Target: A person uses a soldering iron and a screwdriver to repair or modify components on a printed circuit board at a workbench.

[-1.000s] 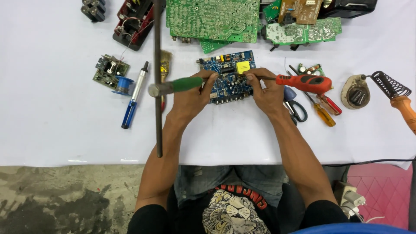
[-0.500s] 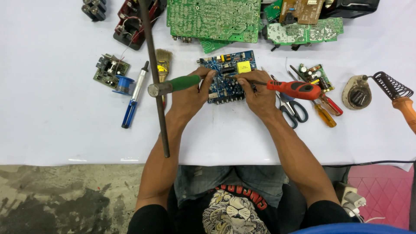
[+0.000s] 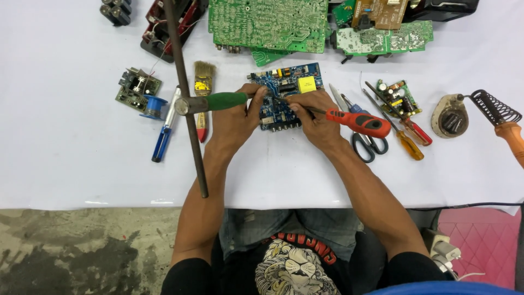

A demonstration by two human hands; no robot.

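A small blue circuit board (image 3: 285, 82) with a yellow block on it lies on the white table (image 3: 71, 164) in front of me. My left hand (image 3: 236, 119) rests on the board's left edge and grips a green-handled tool (image 3: 218, 101) whose grey end points left. A dark cord or rod (image 3: 188, 125) runs from that end, slanting across the table. My right hand (image 3: 316, 117) holds a red-handled screwdriver (image 3: 357, 123), its metal tip resting on the blue board.
Large green circuit boards (image 3: 267, 24) lie behind the blue one. To the right are scissors (image 3: 368, 145), two more screwdrivers (image 3: 409, 134), a small green board (image 3: 398, 98) and a soldering-iron stand (image 3: 456, 114). A brush (image 3: 203, 82), a blue pen (image 3: 164, 131) and a small board (image 3: 136, 87) lie left.
My right hand has drawn the red screwdriver left and nearer, swinging its handle down. The dark cord has tilted from upright to slanted. My left hand has stayed put.
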